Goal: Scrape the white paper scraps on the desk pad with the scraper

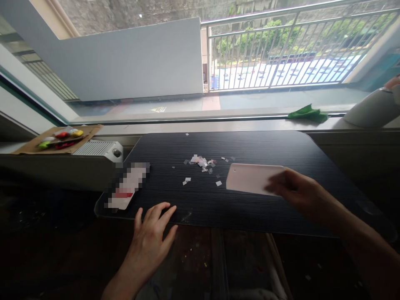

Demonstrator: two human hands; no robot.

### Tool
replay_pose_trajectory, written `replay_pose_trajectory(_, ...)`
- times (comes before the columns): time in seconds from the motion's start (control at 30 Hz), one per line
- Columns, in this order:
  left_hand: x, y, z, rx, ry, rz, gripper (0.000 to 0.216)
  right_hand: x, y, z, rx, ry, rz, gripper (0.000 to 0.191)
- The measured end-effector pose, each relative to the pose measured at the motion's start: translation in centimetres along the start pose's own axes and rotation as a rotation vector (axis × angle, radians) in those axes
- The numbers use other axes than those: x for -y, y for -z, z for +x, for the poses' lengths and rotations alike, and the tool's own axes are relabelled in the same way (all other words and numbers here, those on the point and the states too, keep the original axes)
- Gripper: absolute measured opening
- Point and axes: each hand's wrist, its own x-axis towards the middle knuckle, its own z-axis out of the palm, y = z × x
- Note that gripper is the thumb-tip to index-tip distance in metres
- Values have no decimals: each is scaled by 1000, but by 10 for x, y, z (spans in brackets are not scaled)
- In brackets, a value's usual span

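A pale pinkish-white flat card with a small hole near one corner (246, 178) is gripped at its right end by my right hand (290, 186), just above the dark table (265, 216). The fingers on it are partly blurred. My left hand (156, 229) is at the table's front edge with its fingers spread and nothing in them. Small white and clear scraps (201, 161) lie heaped in the middle of the table, several of them scattered apart. Left of the heap rests a stack or card with a red patch (129, 183), its face pixelated.
Brown cardboard (25, 145) with colourful packets lies at the left beside a white radiator (98, 150). On the window sill (187, 125) are a green cloth or wrapper (308, 113) and a whitish rounded object (371, 109). A metal railing (281, 54) stands outside.
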Motion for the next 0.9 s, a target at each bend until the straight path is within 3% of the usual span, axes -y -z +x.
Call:
replay_pose_trajectory(0.13, 2, 1, -1, 15, -1, 1, 39, 15, -20, 24, -20, 61, -82, 19)
replay_pose_trajectory(0.27, 1, 1, -3, 12, -5, -5, 41, 5, -11, 14, 54, 84, -103, 20)
replay_pose_trajectory(0.4, 2, -1, -2, 5, -20, -8, 40, -14, 12, 4, 86, -18, 28, 25)
replay_pose_trajectory(0.53, 3, -2, -2, -2, -19, -1, 40, -21, 14, 13, 26, -150, 119, 23)
replay_pose_trajectory(0.9, 5, -1, -2, 39, -9, 15, 40, -18, -7, 8, 262, -180, 187, 18)
